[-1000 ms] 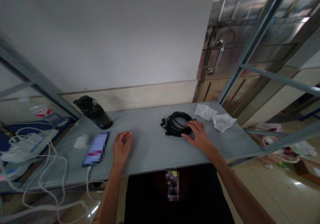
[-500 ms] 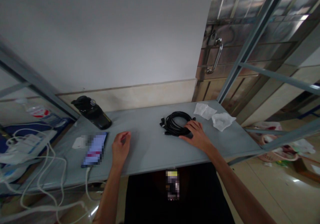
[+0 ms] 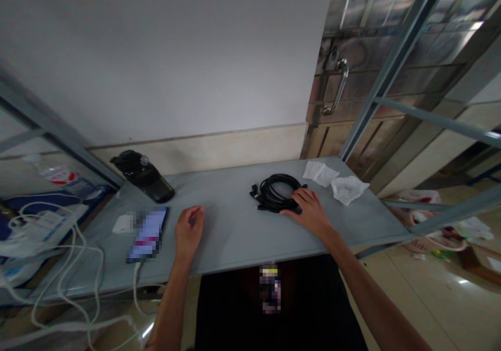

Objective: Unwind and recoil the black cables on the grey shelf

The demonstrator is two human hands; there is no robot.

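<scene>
A coil of black cable (image 3: 277, 191) lies on the grey tabletop (image 3: 230, 226), its plugs sticking out on the left. My right hand (image 3: 309, 210) grips the coil's right edge, fingers over the top and thumb along the near side; the part under the fingers is hidden. To the left, my left hand (image 3: 189, 230) rests at the table with its fingers curled in towards the thumb. Nothing shows in it. Closest to that hand is a phone (image 3: 148, 233) with a lit, blurred-out screen and a white cable plugged into its lower end.
A black bottle (image 3: 144, 176) is at the back left. Two crumpled white tissues (image 3: 349, 190) sit at the right end. White cables (image 3: 74, 267) tangle at the left beside a clear plastic bottle (image 3: 64, 176). Metal frame posts (image 3: 395, 64) rise at both ends, with a wall behind.
</scene>
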